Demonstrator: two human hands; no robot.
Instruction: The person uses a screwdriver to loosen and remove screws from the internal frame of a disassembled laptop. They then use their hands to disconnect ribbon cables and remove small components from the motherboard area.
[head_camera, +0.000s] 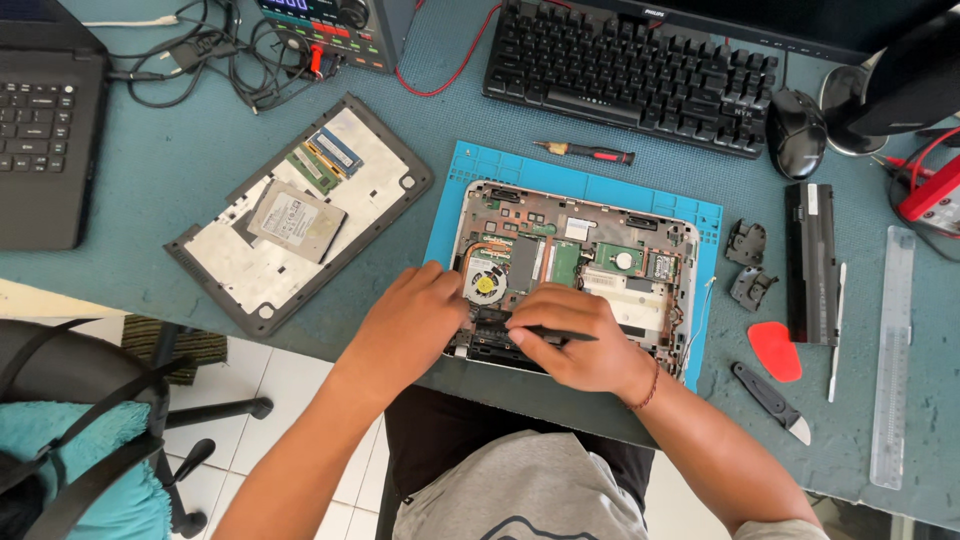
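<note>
**Clutter around the work spot**

On the tabletop (170, 180) a removed bottom cover (225, 265) carries a hard drive (295, 222) and memory sticks (328, 158). A red-handled screwdriver (585, 152) lies before the black keyboard (630, 75); mouse (795, 133), battery pack (811, 262), red pick (775, 351) sit right.

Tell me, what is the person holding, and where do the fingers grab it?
The right hand pinches a thin black tool near its middle. The left hand only rests on the opened laptop.
</note>
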